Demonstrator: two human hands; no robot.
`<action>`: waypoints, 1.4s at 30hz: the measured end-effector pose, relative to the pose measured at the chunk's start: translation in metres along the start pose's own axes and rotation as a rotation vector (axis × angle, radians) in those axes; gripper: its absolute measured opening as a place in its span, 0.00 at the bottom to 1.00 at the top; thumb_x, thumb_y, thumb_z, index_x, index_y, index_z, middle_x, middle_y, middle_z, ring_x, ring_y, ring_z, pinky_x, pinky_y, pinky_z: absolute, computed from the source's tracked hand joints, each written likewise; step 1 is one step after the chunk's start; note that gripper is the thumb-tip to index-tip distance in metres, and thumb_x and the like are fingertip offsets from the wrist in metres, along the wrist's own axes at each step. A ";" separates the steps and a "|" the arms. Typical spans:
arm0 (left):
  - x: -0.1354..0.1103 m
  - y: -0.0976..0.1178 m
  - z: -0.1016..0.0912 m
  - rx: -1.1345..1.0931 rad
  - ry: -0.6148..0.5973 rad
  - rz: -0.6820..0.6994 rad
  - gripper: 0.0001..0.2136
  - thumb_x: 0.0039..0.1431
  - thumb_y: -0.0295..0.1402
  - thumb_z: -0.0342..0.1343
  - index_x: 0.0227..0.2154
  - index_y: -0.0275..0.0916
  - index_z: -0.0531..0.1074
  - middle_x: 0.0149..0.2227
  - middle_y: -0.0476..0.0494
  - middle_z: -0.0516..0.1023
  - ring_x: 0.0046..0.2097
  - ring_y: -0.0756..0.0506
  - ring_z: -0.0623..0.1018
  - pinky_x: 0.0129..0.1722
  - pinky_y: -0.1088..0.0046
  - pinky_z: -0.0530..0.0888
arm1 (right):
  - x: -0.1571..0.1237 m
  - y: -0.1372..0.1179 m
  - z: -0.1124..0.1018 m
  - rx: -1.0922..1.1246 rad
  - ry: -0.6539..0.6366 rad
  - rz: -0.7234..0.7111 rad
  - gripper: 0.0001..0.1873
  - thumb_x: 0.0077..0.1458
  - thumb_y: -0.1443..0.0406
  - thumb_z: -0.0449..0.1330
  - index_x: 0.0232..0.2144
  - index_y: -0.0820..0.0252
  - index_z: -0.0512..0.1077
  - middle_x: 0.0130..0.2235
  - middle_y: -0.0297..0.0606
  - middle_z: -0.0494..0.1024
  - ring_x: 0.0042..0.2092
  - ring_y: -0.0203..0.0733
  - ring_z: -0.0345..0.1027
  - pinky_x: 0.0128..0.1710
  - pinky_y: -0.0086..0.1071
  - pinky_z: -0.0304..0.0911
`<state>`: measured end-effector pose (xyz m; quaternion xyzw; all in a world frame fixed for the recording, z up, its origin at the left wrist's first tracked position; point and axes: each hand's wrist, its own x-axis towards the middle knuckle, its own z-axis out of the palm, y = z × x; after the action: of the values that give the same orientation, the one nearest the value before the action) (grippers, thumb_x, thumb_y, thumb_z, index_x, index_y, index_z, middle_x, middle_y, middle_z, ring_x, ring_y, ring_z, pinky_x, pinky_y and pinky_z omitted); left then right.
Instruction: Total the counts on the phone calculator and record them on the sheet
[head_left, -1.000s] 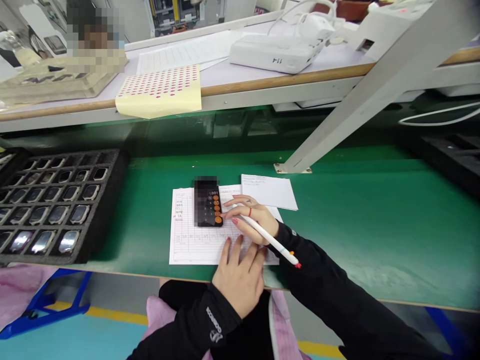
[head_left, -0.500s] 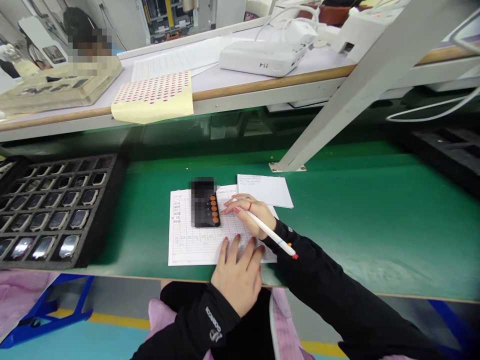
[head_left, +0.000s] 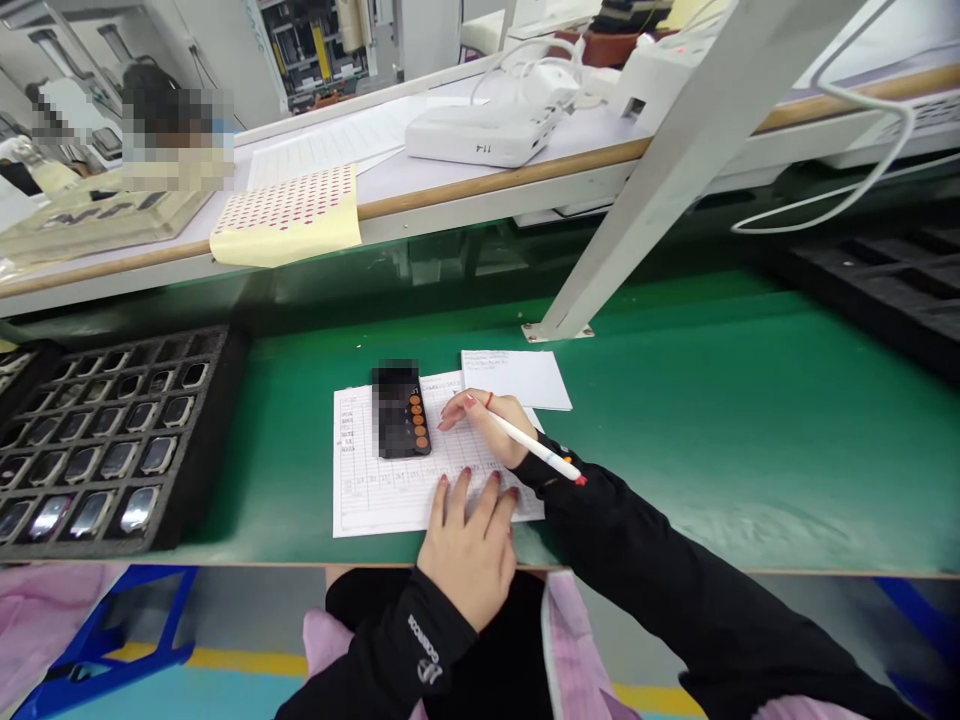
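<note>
My left hand (head_left: 469,545) lies flat with fingers spread on the lower edge of a printed form (head_left: 382,505) with a grid and handwriting. In my right hand (head_left: 491,425) a white pen (head_left: 534,447) is gripped, its red-tipped end pointing back toward my wrist; the writing tip is hidden behind the fingers. Just left of the right fingers, a phone (head_left: 405,425) showing orange round calculator keys rests on the form, part of its screen blurred out. A white notepad (head_left: 521,380) with some writing sits behind the right hand, overlapping the form's upper right.
A black foam tray (head_left: 112,440) of watch-like screens stands on the left, another dark tray (head_left: 885,290) on the right. A slanted white post (head_left: 645,190) rises behind the notepad to a shelf holding a white power box (head_left: 480,135) and a yellow sticker sheet (head_left: 289,215). Another person sits beyond.
The view has shifted slightly, moving the shelf things left. My right hand has moved slightly over the form with the pen still in it; the left hand stays flat on the paper.
</note>
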<state>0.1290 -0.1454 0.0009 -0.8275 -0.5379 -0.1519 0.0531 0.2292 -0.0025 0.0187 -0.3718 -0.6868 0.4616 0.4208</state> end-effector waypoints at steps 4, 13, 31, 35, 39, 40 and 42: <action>0.000 0.000 0.000 0.005 0.009 0.005 0.21 0.61 0.36 0.49 0.58 0.45 0.63 0.63 0.53 0.60 0.63 0.39 0.60 0.62 0.56 0.60 | 0.003 -0.001 0.001 0.130 0.052 0.079 0.27 0.60 0.46 0.46 0.28 0.59 0.72 0.24 0.38 0.79 0.33 0.45 0.76 0.44 0.42 0.66; -0.001 0.000 -0.001 -0.003 0.006 0.002 0.21 0.61 0.35 0.49 0.58 0.44 0.63 0.63 0.53 0.61 0.62 0.40 0.61 0.62 0.56 0.60 | 0.014 0.001 -0.005 0.443 0.156 0.189 0.28 0.57 0.42 0.47 0.25 0.57 0.68 0.17 0.35 0.73 0.24 0.45 0.73 0.35 0.42 0.69; -0.005 -0.001 0.004 -0.010 0.049 0.014 0.21 0.60 0.34 0.49 0.57 0.40 0.65 0.61 0.50 0.64 0.62 0.41 0.62 0.61 0.61 0.62 | 0.011 0.010 -0.010 0.521 0.139 0.147 0.27 0.57 0.42 0.44 0.36 0.55 0.68 0.21 0.32 0.71 0.22 0.40 0.69 0.27 0.38 0.69; -0.006 -0.002 0.004 -0.010 0.047 0.013 0.21 0.61 0.34 0.48 0.57 0.40 0.65 0.62 0.51 0.63 0.62 0.41 0.62 0.61 0.61 0.62 | 0.001 0.022 -0.021 0.429 0.215 0.173 0.15 0.50 0.52 0.59 0.32 0.57 0.69 0.20 0.29 0.70 0.20 0.35 0.65 0.23 0.34 0.67; -0.005 -0.001 0.005 -0.004 0.058 0.008 0.20 0.61 0.34 0.48 0.57 0.40 0.65 0.62 0.51 0.63 0.62 0.41 0.62 0.61 0.61 0.62 | -0.024 0.022 -0.038 0.308 0.309 0.304 0.17 0.43 0.52 0.66 0.25 0.59 0.70 0.21 0.35 0.75 0.20 0.35 0.66 0.19 0.30 0.64; -0.005 -0.001 0.005 -0.004 0.061 0.009 0.21 0.61 0.34 0.49 0.57 0.41 0.65 0.62 0.52 0.63 0.62 0.41 0.62 0.61 0.61 0.62 | -0.031 0.020 -0.042 0.265 0.340 0.337 0.18 0.42 0.51 0.67 0.23 0.59 0.69 0.20 0.35 0.75 0.18 0.34 0.64 0.16 0.28 0.60; -0.005 -0.001 0.005 -0.007 0.067 0.012 0.21 0.61 0.34 0.49 0.57 0.40 0.65 0.62 0.51 0.63 0.62 0.41 0.62 0.61 0.61 0.62 | -0.046 0.018 -0.049 0.164 0.387 0.378 0.21 0.41 0.50 0.67 0.20 0.57 0.65 0.17 0.34 0.73 0.14 0.32 0.58 0.11 0.26 0.52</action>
<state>0.1273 -0.1477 -0.0057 -0.8253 -0.5304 -0.1811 0.0689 0.2934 -0.0224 0.0020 -0.5393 -0.4725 0.5064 0.4790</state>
